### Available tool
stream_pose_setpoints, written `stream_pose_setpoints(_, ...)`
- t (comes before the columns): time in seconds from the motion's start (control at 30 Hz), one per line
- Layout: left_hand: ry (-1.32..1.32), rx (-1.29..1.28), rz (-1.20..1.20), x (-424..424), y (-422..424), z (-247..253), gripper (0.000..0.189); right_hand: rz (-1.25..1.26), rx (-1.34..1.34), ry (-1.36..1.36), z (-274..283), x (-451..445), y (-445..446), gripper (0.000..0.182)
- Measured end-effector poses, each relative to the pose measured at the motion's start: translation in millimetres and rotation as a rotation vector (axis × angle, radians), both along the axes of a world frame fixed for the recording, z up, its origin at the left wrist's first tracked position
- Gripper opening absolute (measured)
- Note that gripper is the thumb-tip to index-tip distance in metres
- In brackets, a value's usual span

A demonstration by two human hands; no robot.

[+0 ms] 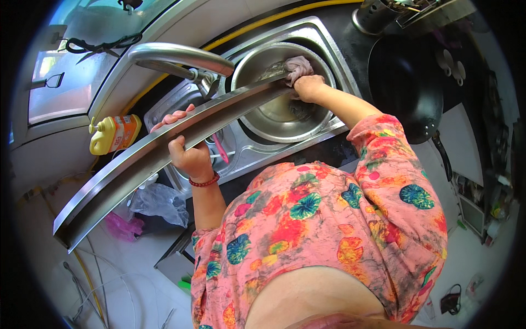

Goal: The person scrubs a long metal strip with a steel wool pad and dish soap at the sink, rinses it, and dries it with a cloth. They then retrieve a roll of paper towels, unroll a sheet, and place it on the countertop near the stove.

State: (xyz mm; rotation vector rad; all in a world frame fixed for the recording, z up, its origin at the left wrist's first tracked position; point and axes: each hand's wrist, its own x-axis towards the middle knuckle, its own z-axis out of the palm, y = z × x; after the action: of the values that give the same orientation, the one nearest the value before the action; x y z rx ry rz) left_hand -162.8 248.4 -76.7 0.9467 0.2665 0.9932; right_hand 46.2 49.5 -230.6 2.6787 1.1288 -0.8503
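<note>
A long stainless steel channel-shaped trough (123,164) lies slantwise over the double sink, its near-left end out past the counter. My left hand (191,154) grips it around the middle, thumb on the near edge and fingers on the far side. At its upper right end, my right hand (309,87) holds a wet greyish-pink cloth (297,68) against the metal. Below that end, a round stainless steel basin (283,133) with some water sits in the right sink bowl. The faucet (181,55) arches beside the trough, over the sink's left part.
A yellow pump bottle (115,133) stands left of the sink (349,82). A pink-handled utensil (220,149) lies in the left bowl. At right is a black wok (404,90); a steel utensil holder (367,18) stands behind it. Plastic bags (160,203) are at lower left. Scissors (102,45) hang by the window.
</note>
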Motion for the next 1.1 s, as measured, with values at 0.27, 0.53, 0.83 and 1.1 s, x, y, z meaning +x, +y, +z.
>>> stream_pose_setpoints(0.27,-0.037,0.092,0.064,-11.5,-7.1,-8.5,0.049,0.109,0.260,-0.082,-36.9,10.9,1.6,0.037)
stream_pose_setpoints(0.53,0.025,0.033,0.318,-25.4,25.5,14.2,0.040,-0.043,0.733,0.105,-17.6,-16.1,-11.7,0.016)
stream_pose_setpoints(0.83,0.056,0.031,0.431,-51.6,42.0,18.7,0.038,-1.059,1.596,0.737,34.5,2.0,-15.9,0.029)
stream_pose_setpoints(1.1,0.182,-0.090,0.572,-70.8,69.0,8.5,0.028,-1.061,1.768,0.622,60.6,26.8,-38.4,0.029)
